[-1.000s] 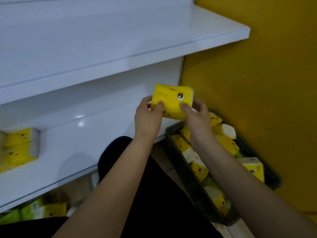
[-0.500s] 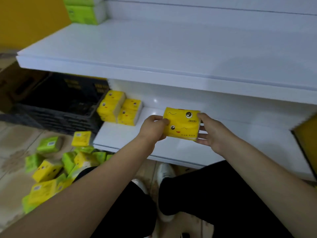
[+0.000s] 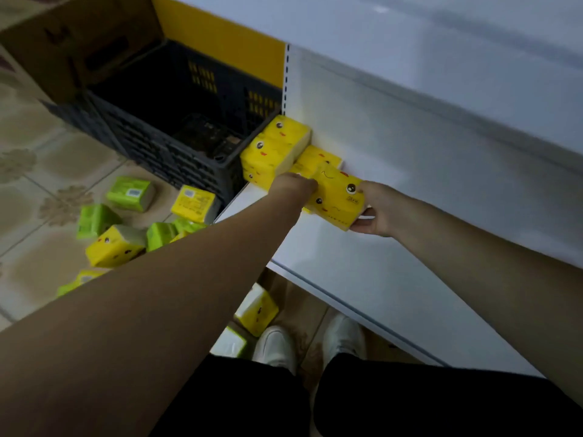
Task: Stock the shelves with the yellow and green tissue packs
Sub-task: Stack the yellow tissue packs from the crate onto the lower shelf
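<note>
Here, both hands clamped on one yellow tissue pack (image 3: 339, 197): left hand (image 3: 291, 186) gripping its left end, right hand (image 3: 377, 212) its right end. Just beyond the left hand, stacked yellow packs (image 3: 274, 149) on the white shelf (image 3: 362, 272).

Dark plastic crate (image 3: 164, 134) beside a brown cardboard box (image 3: 79, 42) (flap open), on patterned floor tiles (image 3: 34, 171).
</note>
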{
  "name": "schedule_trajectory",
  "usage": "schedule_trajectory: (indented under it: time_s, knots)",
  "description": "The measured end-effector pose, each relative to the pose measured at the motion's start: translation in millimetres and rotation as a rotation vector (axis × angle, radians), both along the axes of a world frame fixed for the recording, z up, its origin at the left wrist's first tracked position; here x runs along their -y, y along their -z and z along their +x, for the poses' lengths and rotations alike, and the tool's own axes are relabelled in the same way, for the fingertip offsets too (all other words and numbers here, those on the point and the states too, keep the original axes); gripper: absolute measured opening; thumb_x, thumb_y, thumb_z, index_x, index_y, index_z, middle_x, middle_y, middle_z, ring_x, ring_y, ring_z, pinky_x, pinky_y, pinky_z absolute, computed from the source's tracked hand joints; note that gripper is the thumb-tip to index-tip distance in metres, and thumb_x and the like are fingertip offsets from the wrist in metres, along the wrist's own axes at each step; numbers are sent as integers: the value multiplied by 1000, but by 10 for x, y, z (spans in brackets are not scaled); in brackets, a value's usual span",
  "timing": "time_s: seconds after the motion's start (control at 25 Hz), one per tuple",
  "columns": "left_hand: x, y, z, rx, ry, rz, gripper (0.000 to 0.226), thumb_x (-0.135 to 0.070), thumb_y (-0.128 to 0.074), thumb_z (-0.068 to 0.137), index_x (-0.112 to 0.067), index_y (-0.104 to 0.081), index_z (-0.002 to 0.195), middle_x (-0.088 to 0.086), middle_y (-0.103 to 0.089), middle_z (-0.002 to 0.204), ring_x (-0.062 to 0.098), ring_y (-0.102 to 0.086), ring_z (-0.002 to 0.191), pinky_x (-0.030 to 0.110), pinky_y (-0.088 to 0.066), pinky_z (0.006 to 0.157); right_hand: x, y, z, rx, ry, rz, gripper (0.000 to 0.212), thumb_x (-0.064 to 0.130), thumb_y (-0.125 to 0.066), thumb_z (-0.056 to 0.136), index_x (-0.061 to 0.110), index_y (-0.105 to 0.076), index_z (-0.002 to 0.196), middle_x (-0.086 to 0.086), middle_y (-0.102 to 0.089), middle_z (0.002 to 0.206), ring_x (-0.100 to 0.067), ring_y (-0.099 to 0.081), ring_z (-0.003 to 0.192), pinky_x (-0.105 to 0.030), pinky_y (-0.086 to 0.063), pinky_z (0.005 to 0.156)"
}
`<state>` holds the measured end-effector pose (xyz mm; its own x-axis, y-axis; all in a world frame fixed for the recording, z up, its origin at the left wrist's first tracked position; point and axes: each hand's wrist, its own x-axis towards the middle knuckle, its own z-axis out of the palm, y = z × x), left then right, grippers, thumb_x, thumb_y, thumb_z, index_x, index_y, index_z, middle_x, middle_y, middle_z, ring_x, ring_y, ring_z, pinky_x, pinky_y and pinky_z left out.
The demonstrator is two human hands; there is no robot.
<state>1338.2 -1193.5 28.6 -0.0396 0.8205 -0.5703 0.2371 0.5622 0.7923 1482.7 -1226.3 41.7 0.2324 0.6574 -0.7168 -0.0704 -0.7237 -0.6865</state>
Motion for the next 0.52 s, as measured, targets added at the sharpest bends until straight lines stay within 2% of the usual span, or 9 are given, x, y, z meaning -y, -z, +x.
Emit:
schedule_trajectory:
  time_s: [0.04,0.12,0.2,0.24,0.28,0.36,0.4,0.44,0.52]
  knots:
    - [-115,131,-1,26,0,-6,38,-14,-63,90,-6,-58,127,15,-59,121,25,-54,97,34,-50,93,-151,118,-26,-27,0,1,11,26,-49,97,23,-57,90,-4,-61,86,-19,-60,76,-39,-51,65]
    - [-340,336,12,45,-10,-24,42,-10,-61,89,-3,-55,130,14,-60,114,21,-52,90,33,-50,89,-442,374,-52,-57,18,-1,11,31,-50,96,24,-57,96,-6,-62,95,-20,-61,81,-39,-51,71]
    - [-495,483,5,59,-65,-75,46,-14,-59,92,-1,-47,134,12,-53,104,23,-51,83,38,-50,96,-655,605,-77,-26,0,-50,30,37,-50,95,23,-53,121,-8,-59,110,-26,-61,97,-42,-49,82]
    - [-541,533,-1,82,-78,-100,45,-14,-57,93,0,-44,134,11,-47,103,23,-51,82,40,-49,98,-730,685,-97,0,-3,-52,39,38,-50,95,23,-48,131,-8,-58,114,-28,-59,104,-42,-49,81]
    - [-573,573,-6,116,-76,-122,38,-12,-55,93,0,-47,128,11,-45,101,24,-50,85,40,-48,100,-793,771,-106,9,-2,-41,43,37,-51,94,23,-46,135,-7,-58,115,-29,-59,106,-40,-50,75]
    - [-602,689,-21,167,-101,-143,11,-6,-55,91,-2,-55,101,8,-44,88,26,-47,90,37,-46,97,-877,939,-130,29,1,-22,44,34,-56,93,21,-46,134,-9,-58,119,-29,-60,108,-36,-52,63]
    - [-603,744,-37,194,-135,-157,4,-4,-56,89,-5,-52,89,6,-42,81,25,-47,87,33,-48,91,-902,1008,-150,33,12,-4,45,31,-59,90,19,-48,133,-10,-59,120,-30,-61,108,-37,-54,65]
    - [-615,798,-42,224,-153,-160,9,-2,-56,87,-8,-51,82,5,-41,77,22,-48,80,28,-47,82,-955,1137,-131,40,38,26,49,29,-64,85,17,-50,131,-11,-60,121,-30,-62,108,-38,-56,71]
    - [-665,855,-3,280,-138,-108,7,0,-53,84,-6,-54,86,1,-42,75,19,-48,76,24,-42,70,-1178,1590,26,90,49,76,69,33,-72,63,15,-54,128,-12,-62,124,-30,-63,108,-43,-56,87]
